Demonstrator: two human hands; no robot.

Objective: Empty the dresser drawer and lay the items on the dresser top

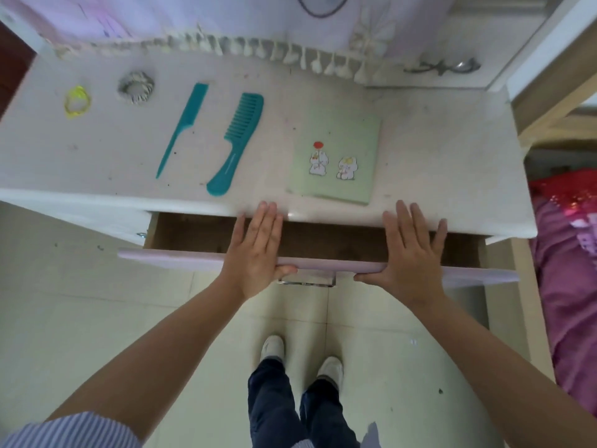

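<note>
The drawer point(193, 257) is pulled out a little below the white dresser top point(97, 150); the brown inside that shows holds nothing visible. My left hand point(256, 250) and my right hand point(412, 250) lie flat over the lilac drawer front, fingers stretched, thumbs under its edge. On the top lie a yellow hair tie point(77, 101), a grey scrunchie point(135, 87), a teal tail comb point(184, 127), a teal wide-tooth comb point(235, 140) and a green notebook point(337, 160) with rabbit drawings.
A metal handle point(307, 282) hangs on the drawer front between my hands. A tasselled cloth point(258, 50) hangs along the back of the top. A silver hair clip point(442, 66) lies at the back right. A bed with pink bedding point(568, 270) stands to the right. My feet point(300, 360) stand on the tiled floor.
</note>
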